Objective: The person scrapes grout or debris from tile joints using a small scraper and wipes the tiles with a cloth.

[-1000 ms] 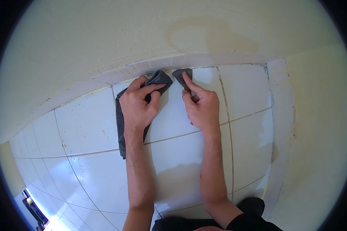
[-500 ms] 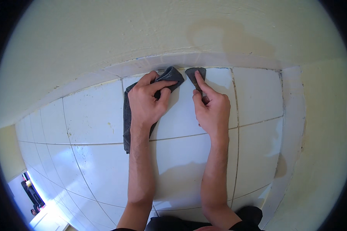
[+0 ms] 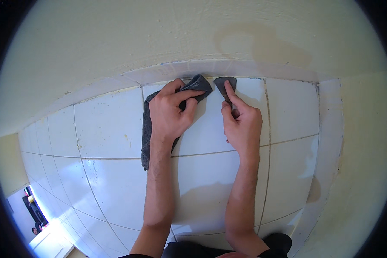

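My left hand is closed on a dark grey cloth. A folded end of the cloth sticks out past the fingers near the foot of the wall, while the rest hangs down beside my wrist onto the tiles. In my right hand is a scraper with a dark, fan-shaped blade. My index finger lies along the blade, and the other fingers wrap its handle, mostly hidden by the hand. The wide edge of the blade is at the seam between the floor and the skirting, just right of the cloth.
White floor tiles with dark grout lines spread below my hands. A pale skirting runs along the cream wall ahead and turns the corner at right. Yellowish specks mark the tiles at left. Dark objects stand far off at lower left.
The view has shifted slightly, so everything sits a little further right in the picture. Both hands, the cloth and the scraper keep nearly the same places on the tiles.
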`<state>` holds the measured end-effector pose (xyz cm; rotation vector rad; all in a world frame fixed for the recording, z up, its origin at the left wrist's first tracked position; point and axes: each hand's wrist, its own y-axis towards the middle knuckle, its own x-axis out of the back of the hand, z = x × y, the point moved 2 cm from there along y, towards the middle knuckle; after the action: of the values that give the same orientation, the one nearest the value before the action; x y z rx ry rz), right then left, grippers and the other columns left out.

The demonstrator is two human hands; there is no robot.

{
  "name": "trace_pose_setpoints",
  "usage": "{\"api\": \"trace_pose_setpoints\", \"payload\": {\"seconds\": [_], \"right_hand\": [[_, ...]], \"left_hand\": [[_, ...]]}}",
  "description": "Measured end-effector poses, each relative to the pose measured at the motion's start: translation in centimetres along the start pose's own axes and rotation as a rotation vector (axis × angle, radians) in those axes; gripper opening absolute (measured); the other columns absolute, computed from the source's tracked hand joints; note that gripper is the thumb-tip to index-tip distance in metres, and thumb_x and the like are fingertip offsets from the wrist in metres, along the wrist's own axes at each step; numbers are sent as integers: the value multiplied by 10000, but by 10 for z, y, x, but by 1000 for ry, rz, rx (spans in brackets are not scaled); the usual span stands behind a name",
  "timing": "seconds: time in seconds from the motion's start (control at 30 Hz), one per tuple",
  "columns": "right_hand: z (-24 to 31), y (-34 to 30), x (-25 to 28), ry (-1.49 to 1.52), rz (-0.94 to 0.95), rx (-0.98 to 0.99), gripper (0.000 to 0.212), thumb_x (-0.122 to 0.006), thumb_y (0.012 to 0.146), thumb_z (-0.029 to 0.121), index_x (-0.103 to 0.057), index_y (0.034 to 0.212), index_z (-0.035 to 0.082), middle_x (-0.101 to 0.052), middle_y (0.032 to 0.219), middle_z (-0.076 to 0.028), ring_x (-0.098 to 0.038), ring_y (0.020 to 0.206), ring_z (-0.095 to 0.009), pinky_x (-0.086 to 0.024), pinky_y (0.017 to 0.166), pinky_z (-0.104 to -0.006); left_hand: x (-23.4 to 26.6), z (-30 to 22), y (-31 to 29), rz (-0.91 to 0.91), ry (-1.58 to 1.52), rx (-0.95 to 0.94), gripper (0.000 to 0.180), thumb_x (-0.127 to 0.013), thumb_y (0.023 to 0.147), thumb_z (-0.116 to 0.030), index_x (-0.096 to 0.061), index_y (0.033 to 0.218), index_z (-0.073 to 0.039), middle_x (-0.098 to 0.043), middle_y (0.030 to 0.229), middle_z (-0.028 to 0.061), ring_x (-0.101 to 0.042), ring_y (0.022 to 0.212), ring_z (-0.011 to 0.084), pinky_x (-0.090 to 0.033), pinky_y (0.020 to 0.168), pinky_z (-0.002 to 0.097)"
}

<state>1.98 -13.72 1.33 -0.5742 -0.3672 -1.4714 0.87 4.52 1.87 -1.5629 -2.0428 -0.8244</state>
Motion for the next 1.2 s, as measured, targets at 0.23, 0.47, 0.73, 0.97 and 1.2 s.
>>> {"api": "trace_pose_setpoints", "payload": {"seconds": [0.23, 0.47, 0.73, 0.97, 1.2], "right_hand": [[-1, -1, -1, 14, -10, -11, 448, -692, 915, 164, -730, 1362, 172, -580, 558, -139, -565, 473, -249, -499, 573, -375], [0, -1, -3, -91, -74, 148, 444, -644, 990, 81, -695, 1419, 182, -448, 507, 13, -380, 445, -47, -374, 433, -288], [1, -1, 1, 15, -8, -5, 439, -679, 908, 160, -743, 1341, 187, -564, 552, -138, -517, 458, -249, -493, 572, -366], [2, -1, 2, -33, -12, 25, 440, -678, 905, 161, -745, 1338, 191, -566, 555, -151, -523, 457, -248, -495, 574, -365], [1, -2, 2, 9, 18, -11, 441, -680, 902, 158, -746, 1336, 190, -539, 538, -137, -496, 452, -217, -483, 570, -352]], "left_hand": [[1, 0, 0, -9, -6, 1, 309, -643, 800, -42, -850, 1017, -120, -678, 875, 111, -693, 720, 269, -550, 676, 354], [1, 1, 0, -18, -7, -10, 310, -642, 794, -40, -850, 1011, -117, -680, 873, 111, -689, 703, 263, -547, 662, 351], [-1, 2, 0, -12, -7, -1, 312, -645, 795, -43, -851, 1015, -123, -698, 897, 118, -699, 723, 269, -560, 687, 351], [0, 2, 0, -42, -11, -37, 283, -666, 786, -68, -856, 985, -134, -683, 880, 93, -689, 709, 267, -554, 659, 361], [1, 0, 0, -3, 2, 13, 302, -651, 798, -48, -850, 1012, -123, -704, 910, 112, -703, 723, 275, -557, 679, 355]]}}
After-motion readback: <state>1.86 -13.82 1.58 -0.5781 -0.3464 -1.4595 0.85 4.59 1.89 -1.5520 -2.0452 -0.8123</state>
